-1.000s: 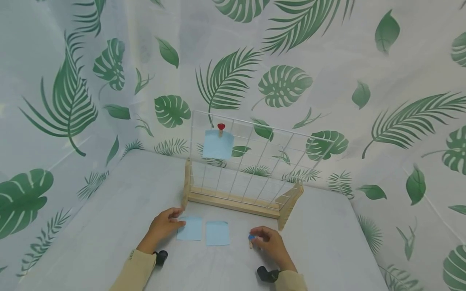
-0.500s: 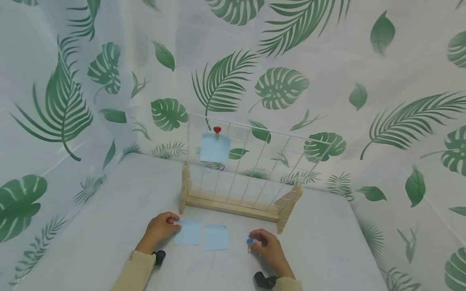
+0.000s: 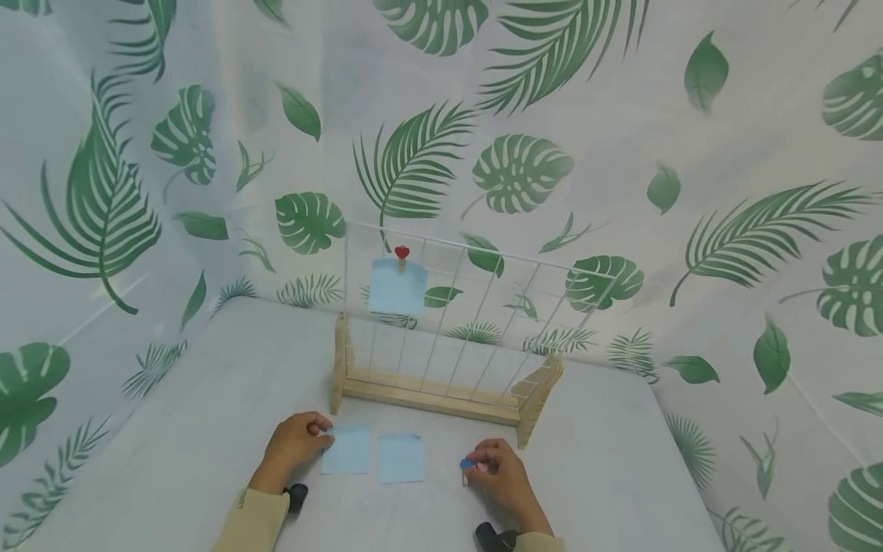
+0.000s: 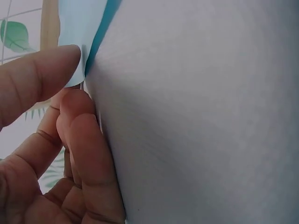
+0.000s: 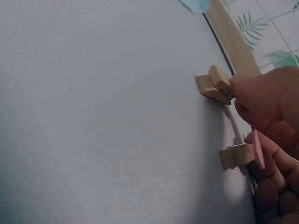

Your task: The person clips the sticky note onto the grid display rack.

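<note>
In the head view my left hand point(image 3: 297, 442) is at the upper left corner of a square light-blue sticky note point(image 3: 346, 450). The left wrist view shows the thumb on the note's face point(image 4: 80, 25) and a finger behind its corner, pinching it. A second blue sticky note point(image 3: 401, 459) lies flat to the right. Farther right, my right hand point(image 3: 501, 469) pinches a small wooden clothespin point(image 5: 214, 86) with a blue heart point(image 3: 465, 464) between thumb and finger. Another clothespin point(image 5: 237, 155), with a pink heart point(image 5: 258, 149), lies against the lower fingers.
Behind the notes stands a white wire grid point(image 3: 476, 330) in a wooden base point(image 3: 428, 399). A third blue note point(image 3: 398, 287) hangs on it from a red-heart clothespin point(image 3: 402, 255). The white table point(image 3: 228, 399) meets a leaf-print backdrop point(image 3: 607, 199).
The head view has shifted, so the whole scene sits slightly lower and farther left. Both hands keep nearly the same places beside the note and clothespins. The pink heart now shows beside the right fingers.
</note>
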A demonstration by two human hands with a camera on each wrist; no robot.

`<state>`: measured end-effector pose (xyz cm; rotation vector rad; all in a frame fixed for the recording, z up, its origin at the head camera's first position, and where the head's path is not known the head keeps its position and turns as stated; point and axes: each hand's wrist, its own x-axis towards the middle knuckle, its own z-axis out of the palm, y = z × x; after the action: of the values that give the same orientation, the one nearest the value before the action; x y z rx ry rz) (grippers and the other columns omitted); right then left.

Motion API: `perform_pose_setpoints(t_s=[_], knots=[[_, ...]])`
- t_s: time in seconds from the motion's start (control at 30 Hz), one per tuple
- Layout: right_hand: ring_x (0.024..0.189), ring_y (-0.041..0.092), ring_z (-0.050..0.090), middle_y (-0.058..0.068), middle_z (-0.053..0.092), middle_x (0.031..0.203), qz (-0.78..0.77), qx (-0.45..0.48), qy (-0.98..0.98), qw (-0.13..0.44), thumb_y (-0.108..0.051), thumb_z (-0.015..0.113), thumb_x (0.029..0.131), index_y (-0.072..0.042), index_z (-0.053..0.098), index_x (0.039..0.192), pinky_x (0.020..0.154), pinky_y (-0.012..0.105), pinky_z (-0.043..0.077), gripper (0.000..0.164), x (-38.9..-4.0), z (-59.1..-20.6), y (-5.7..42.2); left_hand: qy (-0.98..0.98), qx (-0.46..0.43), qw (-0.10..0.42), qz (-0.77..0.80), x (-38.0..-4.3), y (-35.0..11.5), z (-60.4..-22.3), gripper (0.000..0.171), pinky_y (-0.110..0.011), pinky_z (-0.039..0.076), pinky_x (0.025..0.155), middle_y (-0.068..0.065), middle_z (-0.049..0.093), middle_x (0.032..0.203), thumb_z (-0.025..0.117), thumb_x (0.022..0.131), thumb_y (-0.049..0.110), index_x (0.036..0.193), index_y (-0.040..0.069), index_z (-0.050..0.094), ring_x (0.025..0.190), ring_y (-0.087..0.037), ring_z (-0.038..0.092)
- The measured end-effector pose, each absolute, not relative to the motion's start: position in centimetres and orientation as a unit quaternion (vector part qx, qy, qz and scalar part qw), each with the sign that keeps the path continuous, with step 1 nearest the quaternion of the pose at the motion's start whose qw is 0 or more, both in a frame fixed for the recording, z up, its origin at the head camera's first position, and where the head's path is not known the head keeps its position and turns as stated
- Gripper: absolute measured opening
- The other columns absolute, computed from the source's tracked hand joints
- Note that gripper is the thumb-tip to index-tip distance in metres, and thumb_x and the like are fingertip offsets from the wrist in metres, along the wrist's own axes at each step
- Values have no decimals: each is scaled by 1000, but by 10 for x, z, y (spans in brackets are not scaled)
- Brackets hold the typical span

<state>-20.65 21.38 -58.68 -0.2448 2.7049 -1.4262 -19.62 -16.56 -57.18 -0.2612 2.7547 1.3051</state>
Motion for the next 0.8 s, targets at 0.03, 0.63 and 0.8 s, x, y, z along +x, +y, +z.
perform_pose_setpoints(t_s=[0.03, 0.63, 0.8], knots=[[106, 22, 61, 5, 65, 111, -464, -82, 881, 38, -2, 88, 84, -1, 80, 94, 92, 27, 55, 13, -206, -587, 214, 900, -84, 38, 426, -196, -166, -572, 13, -36, 47, 74, -4, 62, 89, 80, 90, 9, 100, 2, 76, 85, -22, 56], [93, 8, 72, 18, 78, 109, -518, -149, 833, 126, -8, 77, 99, 10, 74, 121, 87, 24, 57, 28, -216, -580, 235, 894, -50, 53, 442, -195, -177, -570, 7, -41, 54, 79, -1, 72, 93, 75, 98, 10, 101, 4, 75, 90, -22, 65], [98, 14, 74, 20, 79, 115, -530, -113, 832, 121, -10, 75, 102, 9, 75, 120, 98, 31, 54, 26, -218, -569, 236, 897, -47, 45, 437, -194, -179, -562, 9, -47, 57, 80, -7, 77, 100, 74, 99, 13, 103, 5, 75, 95, -28, 71]])
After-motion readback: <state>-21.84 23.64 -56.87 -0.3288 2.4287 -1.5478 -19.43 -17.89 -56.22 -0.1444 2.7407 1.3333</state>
